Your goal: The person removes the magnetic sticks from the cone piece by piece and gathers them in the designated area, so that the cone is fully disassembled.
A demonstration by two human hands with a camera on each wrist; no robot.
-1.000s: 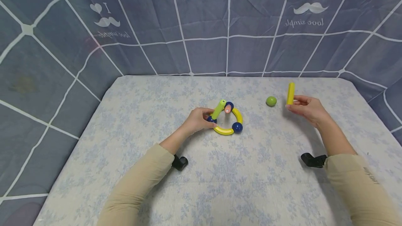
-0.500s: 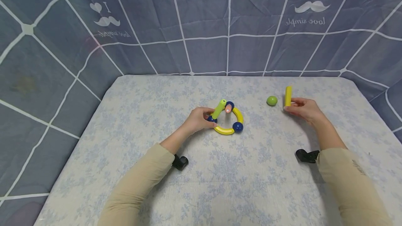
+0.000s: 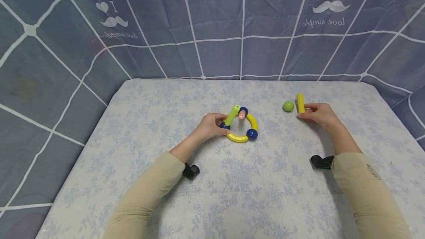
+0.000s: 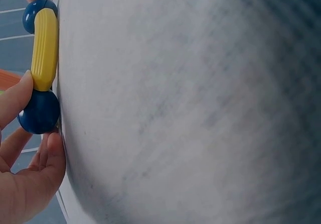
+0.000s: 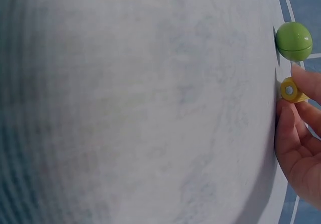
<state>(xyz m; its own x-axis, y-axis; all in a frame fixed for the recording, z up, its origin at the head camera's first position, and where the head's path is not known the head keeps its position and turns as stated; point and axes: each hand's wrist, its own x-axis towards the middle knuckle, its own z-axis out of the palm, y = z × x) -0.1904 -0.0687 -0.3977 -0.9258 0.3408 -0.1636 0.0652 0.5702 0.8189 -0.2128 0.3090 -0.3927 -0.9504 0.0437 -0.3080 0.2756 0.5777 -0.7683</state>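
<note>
My left hand point(image 3: 210, 125): thumb and fingers curled round 1 blue ball point(image 3: 225, 126) at the left of a ring point(image 3: 237, 138) made of yellow curved pieces and 3 blue balls, on the tablecloth point(image 3: 252, 191). My right hand point(image 3: 321, 115): thumb and fingertips closed in a pinch on the near end of a yellow rod point(image 3: 300, 102), which points away from me.

Surroundings: a green ball point(image 3: 288, 106) sits just left of the rod, between rod and ring; the ring lies well apart from it. A light green stick point(image 3: 232, 115) rises from my gripped ball, near an orange stick point(image 3: 242, 115) at the far ball. My left fingers cover part of the ring. Blue curtain point(image 3: 216, 60) behind the table.

Views compared: right wrist gives the rod end-on, pale round centre, plus a seam on the green ball; head gives the rod's long side. Left wrist shows ridges on 1 curved piece joining 2 blue balls; head shows all 3. Rod touching cloth: cannot tell.
</note>
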